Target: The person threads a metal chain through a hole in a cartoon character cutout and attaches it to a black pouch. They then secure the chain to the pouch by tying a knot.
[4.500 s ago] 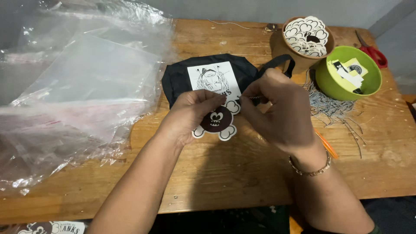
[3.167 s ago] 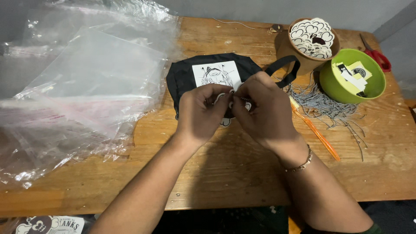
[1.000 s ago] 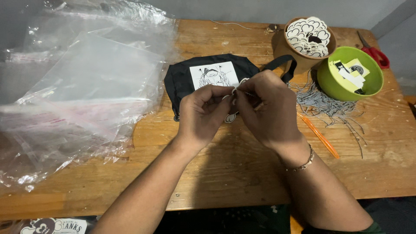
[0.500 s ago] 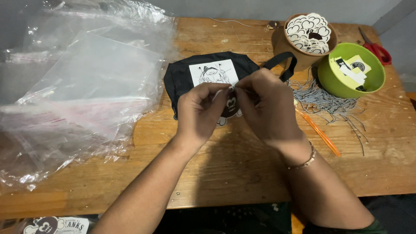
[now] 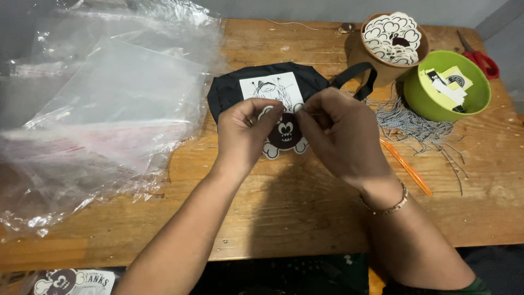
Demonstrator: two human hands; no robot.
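On the far left of the table (image 5: 305, 218), a heap of clear plastic bags (image 5: 103, 114) covered the wood, several sheets overlapping and reaching to the near edge. At the bottom left corner, a printed card (image 5: 71, 282) with a skull figure lay partly out of frame.

Right of the bags, a black pouch (image 5: 229, 95) lay flat with a white printed label (image 5: 271, 87) on its upper face and a black strap (image 5: 357, 74) looping out toward the right. Over the near edge of the pouch, the left hand (image 5: 243, 136) held a die-cut skull tag (image 5: 285, 134), dark brown with a white border; thumb and fingers were pressed together on the tag's upper left edge. The right hand (image 5: 338, 136) met it at the tag's top, its thumb and forefinger pinched together on something too small to identify, just beside the left fingertips. The tag sat between both hands, above the pouch edge. A bracelet (image 5: 385, 205) circled the right wrist.

Further right, an orange pen (image 5: 406, 166) lay diagonally on the wood beside a pile of ball chains (image 5: 415, 123). Behind these, a brown bowl (image 5: 360, 54) held white cut-out tags, and a green bowl (image 5: 420, 98) held small cards. Red scissors (image 5: 480, 54) lay at the far right edge.
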